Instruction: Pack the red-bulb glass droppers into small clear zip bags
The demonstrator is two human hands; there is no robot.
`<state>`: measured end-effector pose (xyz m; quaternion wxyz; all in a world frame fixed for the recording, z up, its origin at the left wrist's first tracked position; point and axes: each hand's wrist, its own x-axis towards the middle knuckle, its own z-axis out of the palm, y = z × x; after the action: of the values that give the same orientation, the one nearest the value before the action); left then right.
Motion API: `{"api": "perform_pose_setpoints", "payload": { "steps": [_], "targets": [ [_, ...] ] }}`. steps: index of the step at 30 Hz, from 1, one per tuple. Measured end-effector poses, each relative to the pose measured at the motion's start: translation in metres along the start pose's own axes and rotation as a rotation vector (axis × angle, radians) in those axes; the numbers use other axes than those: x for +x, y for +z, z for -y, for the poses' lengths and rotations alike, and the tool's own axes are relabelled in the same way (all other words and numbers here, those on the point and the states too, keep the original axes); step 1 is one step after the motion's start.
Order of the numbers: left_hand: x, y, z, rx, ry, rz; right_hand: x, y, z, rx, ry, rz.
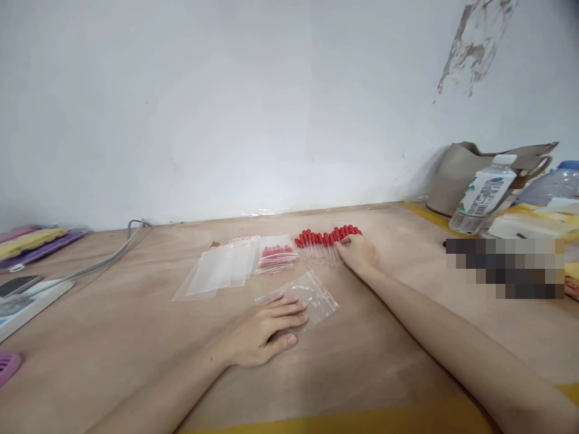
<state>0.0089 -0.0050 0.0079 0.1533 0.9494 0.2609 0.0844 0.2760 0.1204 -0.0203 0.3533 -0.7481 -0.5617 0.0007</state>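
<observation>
My left hand (271,328) lies flat with its fingers spread, the fingertips resting on a clear zip-lock bag (316,298). Beyond it, a row of droppers (319,240) with red rubber bulbs and thin clear tubes lies side by side on the table. My right hand (357,253) is at the right part of this row, its thumb and fingers closed on a dropper there; the hand hides part of it. Left of the row is a stack of zip-lock bags (275,258) with red-bulbed droppers inside. Flat clear bags (217,271) overlap one another farther left.
A grey cable (113,259) runs along the left of the table, near a phone (20,286) and yellow and purple packets (40,244). On the right stand a plastic bottle (483,193), a beige bag (452,175) and a yellow-white packet (529,223). A wall closes the back.
</observation>
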Motion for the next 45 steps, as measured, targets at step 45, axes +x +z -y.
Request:
{"api": "perform_pose_setpoints", "payload": {
  "steps": [45],
  "targets": [
    [0.0, 0.006, 0.003, 0.119, -0.075, -0.027, -0.08, -0.056, -0.028, 1.226, 0.214, 0.752]
  ]
}}
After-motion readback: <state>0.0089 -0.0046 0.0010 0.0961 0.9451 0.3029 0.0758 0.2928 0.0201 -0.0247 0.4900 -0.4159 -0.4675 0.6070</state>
